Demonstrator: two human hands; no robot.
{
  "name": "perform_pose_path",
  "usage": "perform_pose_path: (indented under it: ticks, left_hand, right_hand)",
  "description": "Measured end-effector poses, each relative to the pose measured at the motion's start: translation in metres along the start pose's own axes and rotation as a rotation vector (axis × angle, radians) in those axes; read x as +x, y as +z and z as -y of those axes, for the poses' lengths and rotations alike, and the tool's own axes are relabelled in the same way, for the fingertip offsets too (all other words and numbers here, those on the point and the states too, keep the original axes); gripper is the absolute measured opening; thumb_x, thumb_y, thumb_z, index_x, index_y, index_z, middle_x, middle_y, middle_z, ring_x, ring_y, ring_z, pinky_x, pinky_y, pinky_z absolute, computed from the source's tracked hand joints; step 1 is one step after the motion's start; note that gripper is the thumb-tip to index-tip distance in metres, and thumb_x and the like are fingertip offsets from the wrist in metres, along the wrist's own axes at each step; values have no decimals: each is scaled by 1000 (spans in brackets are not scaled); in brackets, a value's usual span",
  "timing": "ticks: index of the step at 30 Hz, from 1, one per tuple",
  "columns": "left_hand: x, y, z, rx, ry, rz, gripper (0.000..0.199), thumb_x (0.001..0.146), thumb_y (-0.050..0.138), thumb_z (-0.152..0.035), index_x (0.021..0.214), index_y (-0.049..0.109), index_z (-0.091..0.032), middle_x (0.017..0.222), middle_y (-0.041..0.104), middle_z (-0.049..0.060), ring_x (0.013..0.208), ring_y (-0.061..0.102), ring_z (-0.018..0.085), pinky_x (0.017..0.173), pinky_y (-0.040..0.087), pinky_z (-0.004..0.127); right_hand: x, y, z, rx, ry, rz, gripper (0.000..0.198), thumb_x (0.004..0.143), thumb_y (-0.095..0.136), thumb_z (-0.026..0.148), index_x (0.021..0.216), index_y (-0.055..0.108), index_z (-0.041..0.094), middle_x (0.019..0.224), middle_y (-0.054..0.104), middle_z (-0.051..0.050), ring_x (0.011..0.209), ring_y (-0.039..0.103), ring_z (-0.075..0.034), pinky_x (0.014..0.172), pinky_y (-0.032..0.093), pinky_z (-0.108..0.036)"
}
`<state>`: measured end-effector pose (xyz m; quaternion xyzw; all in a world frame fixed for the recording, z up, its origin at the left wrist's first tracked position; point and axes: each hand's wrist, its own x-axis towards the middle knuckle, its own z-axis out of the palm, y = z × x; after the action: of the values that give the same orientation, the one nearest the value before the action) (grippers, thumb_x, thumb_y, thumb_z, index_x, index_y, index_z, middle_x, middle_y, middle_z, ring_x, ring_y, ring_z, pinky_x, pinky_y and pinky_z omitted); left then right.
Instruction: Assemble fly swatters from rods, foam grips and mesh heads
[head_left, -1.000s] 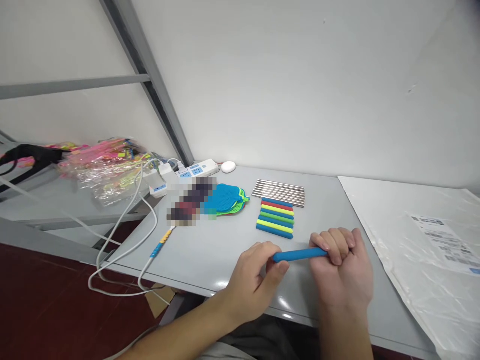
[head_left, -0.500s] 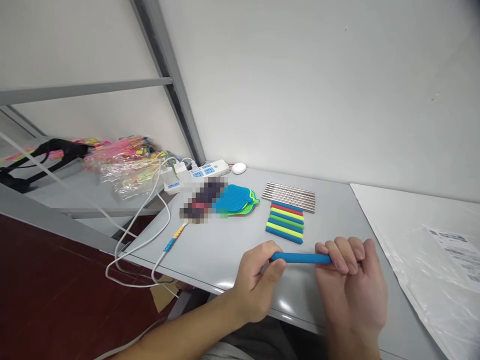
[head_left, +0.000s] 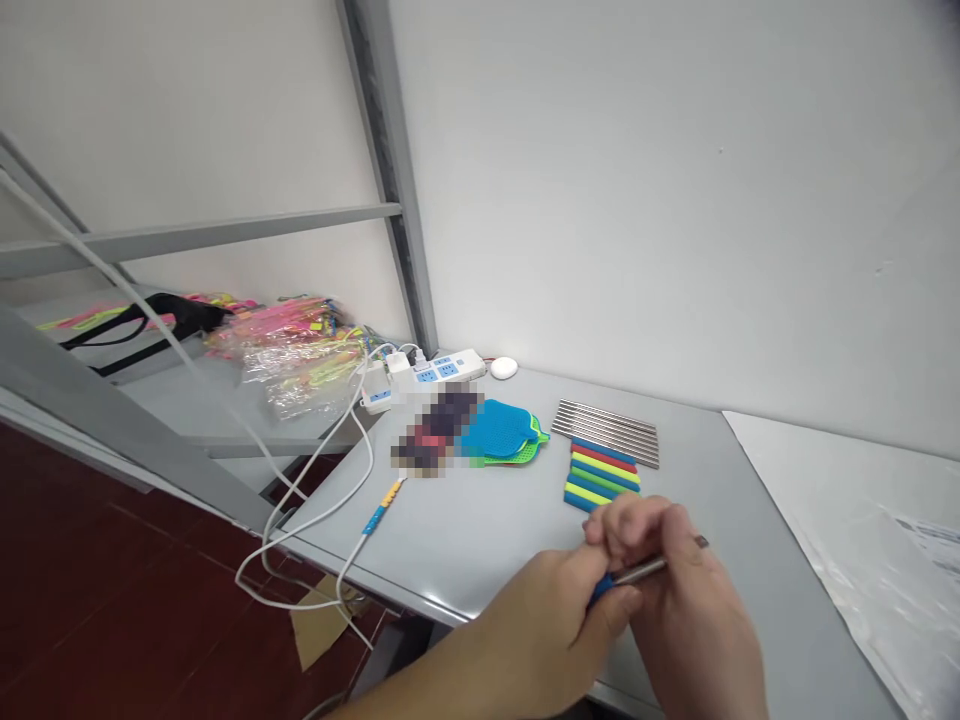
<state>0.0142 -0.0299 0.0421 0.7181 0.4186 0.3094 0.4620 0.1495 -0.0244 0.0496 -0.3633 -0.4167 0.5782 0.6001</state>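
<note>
Head view: left fingers (head_left: 618, 606) pinch blue tube (head_left: 602, 588); right fingers (head_left: 634, 519), gripping rod (head_left: 640, 573), overlap coloured tubes (head_left: 604, 476).

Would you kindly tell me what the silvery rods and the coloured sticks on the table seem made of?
Silvery rods: probably polished metal, judging by their bright, streaky reflections.
Coloured sticks: likely matte plastic or rubber, since their solid colours show little shine; which one, I cannot tell.

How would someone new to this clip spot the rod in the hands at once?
At the front of the grey table, the left hand and right hand meet. The rod runs from the right hand to the blue tube in the left. Unlike the other rods, side by side on the table, this one is held.
</note>
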Motion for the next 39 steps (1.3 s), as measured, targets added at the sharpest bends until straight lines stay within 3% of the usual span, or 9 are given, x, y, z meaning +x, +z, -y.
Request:
perform_pose_path:
  ticks: [4,11,14,20,26,31,33,36,39]
  left_hand:
    - [-6,-3,14,-660,-104,-224,33,95,44,-51,81,45,-21,59,34,-8,49,29,9,52,31,23]
    - [6,-8,58,-1232,-161,-692,41,87,56,-56,73,43,-20,50,31,-12,34,20,3,51,38,24]
    - [10,-10,63,-1316,-186,-748,47,80,63,-59,67,41,-20,46,31,-13,32,21,3,51,39,25]
    - [13,-17,64,-1432,-295,-661,48,72,68,-59,63,40,-20,42,29,-13,30,22,3,49,39,25]
    - [10,-19,62,-1463,-279,-642,44,74,69,-53,65,42,-19,43,33,-13,31,23,2,51,38,25]
    - [7,-21,60,-1444,-261,-663,38,82,63,-47,67,43,-19,45,33,-12,33,23,3,53,39,25]
    - [7,-21,60,-1410,-244,-654,36,83,61,-46,68,43,-19,46,34,-12,33,23,3,55,40,26]
    - [7,-22,58,-1321,-241,-562,34,85,60,-43,68,45,-18,48,36,-12,34,23,2,59,41,26]
    - [5,-22,55,-1231,-241,-464,31,86,60,-39,68,44,-18,49,36,-12,35,24,2,60,42,26]
  right_hand:
    - [30,25,-4,-631,-197,215,37,98,36,51,123,52,30,123,56,-6,117,50,-24,94,43,-38]
    - [116,56,-59,-1546,-702,480,44,94,50,38,131,51,14,135,52,-19,128,44,-35,104,35,-55]
    - [127,59,-78,-1751,-746,593,54,91,55,38,137,49,10,145,47,-19,138,35,-36,109,31,-56]
    - [120,52,-78,-1779,-704,665,45,92,54,31,134,54,14,141,53,-15,129,47,-32,106,35,-56]
    - [111,39,-59,-1674,-795,731,38,94,51,18,132,56,22,135,60,-8,125,51,-29,107,28,-59]
    - [101,25,-36,-1450,-819,573,36,94,47,10,121,63,27,120,69,-6,110,60,-28,104,29,-62]
    - [90,14,-21,-1173,-725,338,30,92,53,14,113,67,28,109,72,-5,100,64,-25,97,40,-55]
    - [69,-14,5,-369,-448,-74,23,87,62,19,109,66,25,88,71,-1,72,66,-17,62,54,-30]
    - [45,-46,22,342,-265,-88,21,90,53,13,108,61,21,64,56,9,38,47,-5,37,40,-15]
